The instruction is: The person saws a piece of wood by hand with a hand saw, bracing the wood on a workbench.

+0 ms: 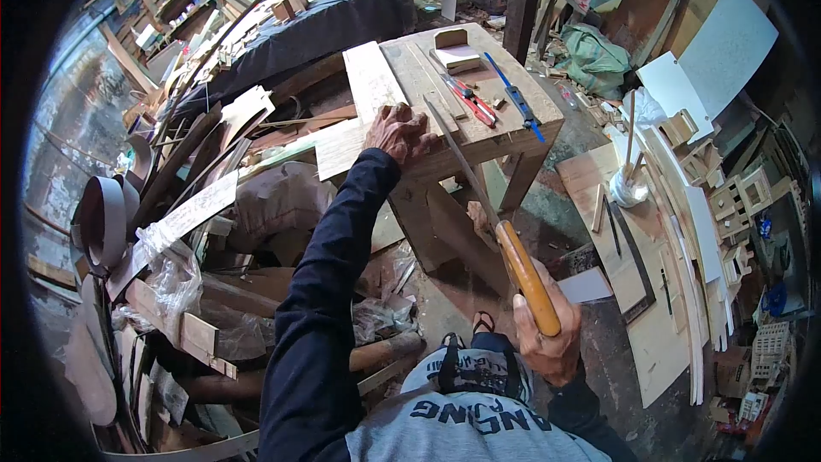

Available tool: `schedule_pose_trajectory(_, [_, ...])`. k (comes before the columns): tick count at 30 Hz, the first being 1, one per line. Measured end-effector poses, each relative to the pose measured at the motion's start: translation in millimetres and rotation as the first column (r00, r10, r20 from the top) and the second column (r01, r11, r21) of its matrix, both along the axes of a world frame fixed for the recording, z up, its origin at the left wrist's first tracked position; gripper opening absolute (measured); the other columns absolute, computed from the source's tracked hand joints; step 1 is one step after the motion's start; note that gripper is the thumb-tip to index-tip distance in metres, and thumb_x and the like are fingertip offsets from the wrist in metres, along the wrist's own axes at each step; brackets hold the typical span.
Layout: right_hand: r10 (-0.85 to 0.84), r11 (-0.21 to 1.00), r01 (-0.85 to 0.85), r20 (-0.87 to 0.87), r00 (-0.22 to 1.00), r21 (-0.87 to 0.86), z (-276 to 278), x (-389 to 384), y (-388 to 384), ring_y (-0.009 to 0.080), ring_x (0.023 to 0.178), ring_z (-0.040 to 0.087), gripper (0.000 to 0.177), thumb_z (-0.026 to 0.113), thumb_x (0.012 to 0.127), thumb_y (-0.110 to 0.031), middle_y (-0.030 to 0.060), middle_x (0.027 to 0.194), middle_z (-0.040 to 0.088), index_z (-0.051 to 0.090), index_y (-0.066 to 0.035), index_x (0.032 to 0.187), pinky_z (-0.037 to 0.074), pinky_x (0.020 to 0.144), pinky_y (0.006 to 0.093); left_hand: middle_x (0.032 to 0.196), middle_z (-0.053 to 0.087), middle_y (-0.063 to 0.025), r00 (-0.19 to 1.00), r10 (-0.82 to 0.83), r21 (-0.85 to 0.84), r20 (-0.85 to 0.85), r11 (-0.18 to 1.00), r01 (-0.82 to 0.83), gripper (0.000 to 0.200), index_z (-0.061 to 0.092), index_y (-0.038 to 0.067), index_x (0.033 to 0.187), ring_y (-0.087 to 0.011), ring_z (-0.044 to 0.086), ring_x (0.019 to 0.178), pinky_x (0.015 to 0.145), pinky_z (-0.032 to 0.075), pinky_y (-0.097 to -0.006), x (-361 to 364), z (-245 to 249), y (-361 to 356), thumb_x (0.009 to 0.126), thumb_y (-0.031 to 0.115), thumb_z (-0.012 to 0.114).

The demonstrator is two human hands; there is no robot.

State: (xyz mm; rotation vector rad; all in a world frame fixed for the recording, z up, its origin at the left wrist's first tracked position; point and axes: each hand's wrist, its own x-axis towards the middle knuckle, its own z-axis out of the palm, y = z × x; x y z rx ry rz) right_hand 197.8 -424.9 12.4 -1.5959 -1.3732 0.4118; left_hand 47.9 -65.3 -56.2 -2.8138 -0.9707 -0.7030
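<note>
At the worktable [492, 44], the left hand [399, 133] bears down on a pale board [374, 75], its bent fingers slightly spread. The right hand [554, 329] closes around the wooden handle of a handsaw [466, 167], whose blade reaches over the table edge; blade contact is unclear. Far right: white container [629, 190] with upright sticks [631, 137]; green sack [596, 62], contents hidden.
</note>
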Motion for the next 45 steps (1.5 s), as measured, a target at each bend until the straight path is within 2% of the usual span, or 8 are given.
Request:
schedule_pose_trajectory(9, [0.035,0.995,-0.052,-0.197,0.980,-0.082,-3,-1,69,0.0294,0.104,0.069,0.045,0.057,0.089,-0.002,0.0248,0.114,0.067,0.053,0.006,0.133,0.052,0.089,0.0349,0.111,0.064,-0.0147,0.999,0.016,-0.002,-0.029,1.000,-0.016,0.039,0.071,0.014,0.115,-0.0313,0.051,0.111,0.102,0.039,-0.0432,-1,-11,8,0.090,0.042,0.061])
schedule_pose_trajectory(12, [0.003,0.993,-0.020,-0.148,0.989,-0.116,14,-2,34,0.0307,0.107,0.068,0.046,0.056,0.090,-0.002,0.0254,0.118,0.065,0.052,0.007,0.134,0.052,0.092,0.0357,0.111,0.064,-0.0154,0.998,0.040,-0.045,-0.040,0.998,-0.042,0.039,0.072,0.014,0.115,-0.0319,0.051,0.110,0.102,0.039,-0.0434,0,-1,2,0.090,0.042,0.061])
schedule_pose_trajectory(13, [0.059,0.995,-0.061,0.031,0.998,0.080,1,4,26,0.0389,0.100,0.070,0.053,0.059,0.087,-0.003,0.0302,0.111,0.065,0.049,0.004,0.139,0.055,0.084,0.0407,0.111,0.063,-0.0158,0.999,0.026,-0.037,-0.036,0.999,-0.027,0.039,0.071,0.014,0.114,-0.0321,0.051,0.110,0.101,0.039,-0.0435,-2,-1,3,0.090,0.042,0.061])
schedule_pose_trajectory(21, [0.040,0.999,-0.044,-0.143,0.989,-0.026,-18,4,97,0.0416,0.098,0.069,0.046,0.060,0.087,-0.004,0.0302,0.108,0.066,0.054,0.004,0.132,0.055,0.083,0.0381,0.111,0.063,-0.0166,0.999,0.006,0.006,-0.054,1.000,-0.006,0.038,0.071,0.012,0.113,-0.0337,0.052,0.110,0.101,0.039,-0.0454,1,1,4,0.091,0.041,0.060])
schedule_pose_trajectory(28, [0.050,0.996,-0.061,-0.157,0.986,-0.070,14,5,10,0.0401,0.082,0.071,0.055,0.057,0.086,0.002,0.0299,0.111,0.065,0.049,0.001,0.140,0.057,0.073,0.0382,0.110,0.061,-0.0168,1.000,-0.003,0.049,-0.028,0.999,0.004,0.041,0.068,0.010,0.118,-0.0349,0.052,0.108,0.099,0.040,-0.0448,-3,-9,10,0.090,0.040,0.061])
schedule_pose_trajectory(32, [0.054,0.995,-0.054,0.003,0.999,0.085,-19,4,80,0.0370,0.085,0.071,0.055,0.057,0.086,0.001,0.0267,0.113,0.066,0.048,0.002,0.141,0.056,0.078,0.0385,0.117,0.060,-0.0186,0.998,0.007,-0.017,-0.068,1.000,-0.008,0.040,0.069,0.013,0.118,-0.0367,0.051,0.110,0.102,0.040,-0.0476,-1,-9,9,0.089,0.040,0.062])
schedule_pose_trajectory(41, [-0.042,0.977,-0.031,-0.334,0.942,-0.212,25,0,22,0.0435,0.093,0.068,0.046,0.057,0.087,-0.001,0.0286,0.106,0.065,0.054,0.002,0.133,0.055,0.078,0.0412,0.111,0.066,-0.0196,1.000,0.013,-0.056,-0.006,0.998,-0.013,0.041,0.070,0.011,0.118,-0.0372,0.053,0.116,0.108,0.035,-0.0486,-3,2,1,0.090,0.040,0.060])
schedule_pose_trajectory(45, [0.042,0.999,-0.042,-0.078,0.996,-0.002,-10,4,96,0.0421,0.093,0.069,0.045,0.056,0.087,-0.002,0.0278,0.106,0.066,0.055,0.001,0.133,0.055,0.079,0.0413,0.110,0.062,-0.0179,0.997,-0.004,0.060,-0.072,0.998,0.008,0.044,0.067,0.009,0.121,-0.0353,0.053,0.109,0.102,0.039,-0.0453,-3,-12,9,0.090,0.040,0.061])
